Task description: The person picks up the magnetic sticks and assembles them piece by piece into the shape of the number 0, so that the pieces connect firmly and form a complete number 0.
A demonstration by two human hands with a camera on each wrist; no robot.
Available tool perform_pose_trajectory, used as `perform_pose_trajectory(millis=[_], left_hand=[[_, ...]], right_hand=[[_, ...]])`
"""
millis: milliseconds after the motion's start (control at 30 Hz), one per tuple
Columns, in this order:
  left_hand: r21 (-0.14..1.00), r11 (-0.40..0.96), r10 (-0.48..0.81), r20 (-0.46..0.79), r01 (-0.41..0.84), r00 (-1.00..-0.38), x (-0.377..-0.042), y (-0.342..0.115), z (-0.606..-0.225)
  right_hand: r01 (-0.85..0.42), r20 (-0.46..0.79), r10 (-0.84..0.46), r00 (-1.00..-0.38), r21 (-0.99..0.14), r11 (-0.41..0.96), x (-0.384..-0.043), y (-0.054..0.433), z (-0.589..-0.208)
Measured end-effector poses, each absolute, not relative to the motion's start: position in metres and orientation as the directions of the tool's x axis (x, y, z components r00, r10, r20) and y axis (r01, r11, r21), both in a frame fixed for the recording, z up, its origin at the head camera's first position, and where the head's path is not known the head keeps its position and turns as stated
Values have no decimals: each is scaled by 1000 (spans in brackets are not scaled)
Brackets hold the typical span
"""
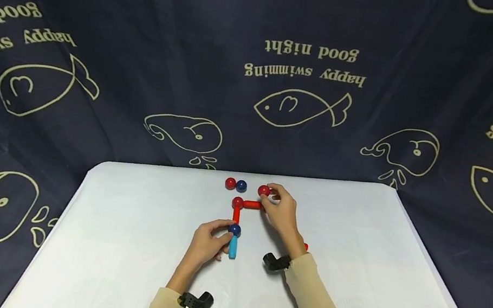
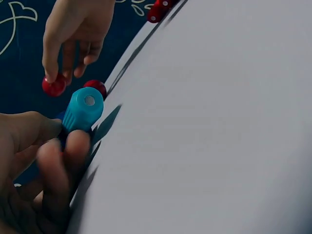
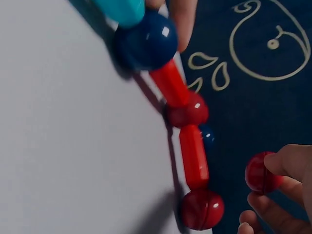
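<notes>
My left hand pinches a dark blue ball between thumb and fingers. From that ball a light blue rod points toward me, while a red rod runs away to a red corner ball. A second red rod extends right from the corner to a red end ball, hidden behind my fingers in the head view. With thumb and fingertips, my right hand holds another red ball, raised and apart from the end ball in the right wrist view.
A loose red ball and a blue ball sit side by side near the table's back edge. Red pieces with round metal ends lie beyond my right wrist, mostly hidden in the head view. A dark printed cloth hangs behind the white table.
</notes>
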State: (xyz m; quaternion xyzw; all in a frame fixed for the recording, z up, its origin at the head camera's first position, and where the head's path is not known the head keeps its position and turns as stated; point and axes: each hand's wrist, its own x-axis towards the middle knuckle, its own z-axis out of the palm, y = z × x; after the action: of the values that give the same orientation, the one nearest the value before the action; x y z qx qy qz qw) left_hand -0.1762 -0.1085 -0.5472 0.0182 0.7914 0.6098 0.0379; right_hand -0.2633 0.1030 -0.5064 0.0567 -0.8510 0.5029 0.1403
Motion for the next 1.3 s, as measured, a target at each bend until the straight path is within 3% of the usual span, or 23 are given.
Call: perform_pose_trajectory(millis=[467, 1300], left_hand=[[957, 289, 41, -29, -16, -999, -180, -109, -548], [955, 295, 27, -1, 7, -1000, -180, -107, -551]], right_hand=[[-315, 316, -76, -946, -837, 448, -215, 94, -514], [-320, 198, -281, -939, -805, 500, -149, 102, -517]])
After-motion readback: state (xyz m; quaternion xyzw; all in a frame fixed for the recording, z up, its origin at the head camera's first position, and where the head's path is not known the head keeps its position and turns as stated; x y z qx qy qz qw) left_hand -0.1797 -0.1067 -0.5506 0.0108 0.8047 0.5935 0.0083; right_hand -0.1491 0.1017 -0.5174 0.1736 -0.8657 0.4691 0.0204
